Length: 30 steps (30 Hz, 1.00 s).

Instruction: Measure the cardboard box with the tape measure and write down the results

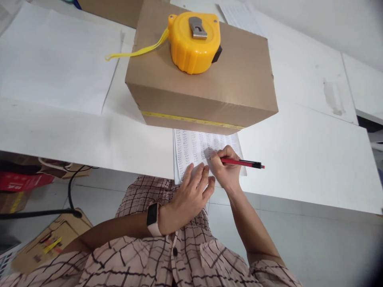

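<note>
My right hand (pixel 225 167) grips a red pen (pixel 239 162) with a black clip end, its tip down at a sheet of paper (pixel 194 145) covered in columns of small handwriting. Flat on the lower part of that sheet rests my left hand (pixel 191 193), fingers stretched out, a smartwatch (pixel 152 218) on its wrist. The sheet's far end meets the lower edge of a brown cardboard box (pixel 203 93) with a strip of yellow tape. On top of the box sits a yellow tape measure (pixel 194 44) with a metal belt clip and a yellow wrist strap.
A white table (pixel 299 151) spans the view. Large blank white sheets (pixel 56 59) lie at its left, and another written sheet (pixel 239 16) lies behind the box. Below the table at left are a flattened cardboard piece (pixel 32 251), a red item (pixel 24 181) and a black cable (pixel 70 191).
</note>
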Available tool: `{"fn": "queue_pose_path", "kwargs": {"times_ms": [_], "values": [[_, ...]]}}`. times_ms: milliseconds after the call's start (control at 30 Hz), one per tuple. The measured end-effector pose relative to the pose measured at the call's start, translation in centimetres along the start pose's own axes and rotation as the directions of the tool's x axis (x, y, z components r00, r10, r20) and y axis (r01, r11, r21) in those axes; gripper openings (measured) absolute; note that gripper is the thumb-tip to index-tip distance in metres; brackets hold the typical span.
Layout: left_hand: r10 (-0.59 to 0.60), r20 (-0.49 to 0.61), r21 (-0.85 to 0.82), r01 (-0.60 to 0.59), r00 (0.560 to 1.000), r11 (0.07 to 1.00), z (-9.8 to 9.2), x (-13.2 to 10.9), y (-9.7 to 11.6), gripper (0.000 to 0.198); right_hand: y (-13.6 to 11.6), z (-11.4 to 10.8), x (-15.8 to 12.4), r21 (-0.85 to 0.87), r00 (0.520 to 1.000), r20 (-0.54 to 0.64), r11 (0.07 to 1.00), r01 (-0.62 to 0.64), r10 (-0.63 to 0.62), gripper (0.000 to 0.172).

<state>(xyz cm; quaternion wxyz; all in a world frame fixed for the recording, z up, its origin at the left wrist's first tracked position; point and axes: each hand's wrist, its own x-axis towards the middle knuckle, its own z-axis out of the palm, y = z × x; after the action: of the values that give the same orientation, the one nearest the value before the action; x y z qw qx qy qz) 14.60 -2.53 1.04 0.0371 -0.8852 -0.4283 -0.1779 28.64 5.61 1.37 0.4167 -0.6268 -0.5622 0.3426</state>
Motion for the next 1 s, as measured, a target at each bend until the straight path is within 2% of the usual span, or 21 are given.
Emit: {"fn": "queue_pose_path", "kwargs": {"times_ms": [100, 233, 333, 367, 433, 533, 567, 633, 700, 733, 767, 867, 933, 1000], "values": [[0.007, 0.028, -0.013, -0.007, 1.000, 1.000, -0.1, 0.0, -0.1, 0.038, 0.1, 0.1, 0.1, -0.005, 0.999, -0.055, 1.000, -0.005, 0.004, 0.033], [0.018, 0.059, -0.018, -0.017, 0.998, 1.000, 0.1, -0.3, -0.1, 0.042, 0.3, -0.7, 0.1, -0.089, 0.974, -0.217, 0.995, 0.049, -0.068, 0.022], [0.026, 0.083, -0.032, -0.023, 0.996, 0.999, -0.4, -0.7, -0.1, 0.046, 0.6, -2.4, 0.0, -0.320, 0.959, -0.183, 0.935, 0.151, -0.218, 0.004], [0.022, 0.084, -0.057, -0.018, 0.996, 0.998, -0.9, -0.7, -0.2, 0.046, 0.8, -2.9, -0.1, -0.417, 0.952, -0.127, 0.886, 0.205, -0.280, 0.011], [0.012, 0.065, -0.153, -0.002, 0.998, 0.988, -2.6, -0.3, -1.1, 0.045, 1.5, -3.7, 0.1, -0.614, 0.944, -0.031, 0.751, 0.241, -0.328, 0.028], [0.008, -0.066, -0.311, -0.028, 0.998, 0.950, -7.0, 1.8, -3.9, 0.035, 2.5, -3.6, 0.7, -0.782, 0.934, 0.019, 0.576, 0.236, -0.357, 0.030], [-0.002, -0.145, -0.319, -0.045, 0.989, 0.947, -8.7, 3.0, -5.2, 0.032, 2.7, -3.4, 0.9, -0.806, 0.931, 0.022, 0.544, 0.233, -0.365, 0.030], [-0.050, -0.329, -0.267, -0.042, 0.943, 0.963, -12.0, 5.7, -8.2, 0.027, 3.0, -3.0, 1.2, -0.826, 0.924, 0.019, 0.515, 0.230, -0.382, 0.031], [-0.153, -0.411, -0.202, 0.073, 0.899, 0.977, -14.3, 8.8, -11.4, 0.027, 3.1, -2.8, 1.2, -0.824, 0.918, -0.001, 0.520, 0.224, -0.397, 0.032], [-0.191, -0.397, -0.187, 0.125, 0.898, 0.974, -14.9, 10.3, -13.0, 0.029, 3.2, -2.8, 1.2, -0.817, 0.913, -0.014, 0.531, 0.224, -0.407, 0.032], [-0.243, -0.336, -0.186, 0.188, 0.910, 0.964, -15.2, 11.7, -14.4, 0.035, 3.3, -2.8, 1.1, -0.807, 0.907, -0.027, 0.544, 0.227, -0.420, 0.033], [-0.389, -0.103, -0.196, 0.364, 0.916, 0.910, -14.7, 14.8, -17.4, 0.065, 3.6, -2.9, 1.0, -0.762, 0.878, -0.073, 0.594, 0.257, -0.473, 0.033], [-0.440, -0.036, -0.242, 0.420, 0.897, 0.875, -14.0, 15.6, -18.0, 0.073, 3.6, -3.0, 0.7, -0.720, 0.837, -0.125, 0.630, 0.292, -0.532, 0.032], [-0.453, -0.057, -0.342, 0.409, 0.890, 0.846, -13.6, 15.6, -17.7, 0.072, 3.1, -3.2, 0.4, -0.653, 0.759, -0.219, 0.670, 0.353, -0.613, 0.029]]}}
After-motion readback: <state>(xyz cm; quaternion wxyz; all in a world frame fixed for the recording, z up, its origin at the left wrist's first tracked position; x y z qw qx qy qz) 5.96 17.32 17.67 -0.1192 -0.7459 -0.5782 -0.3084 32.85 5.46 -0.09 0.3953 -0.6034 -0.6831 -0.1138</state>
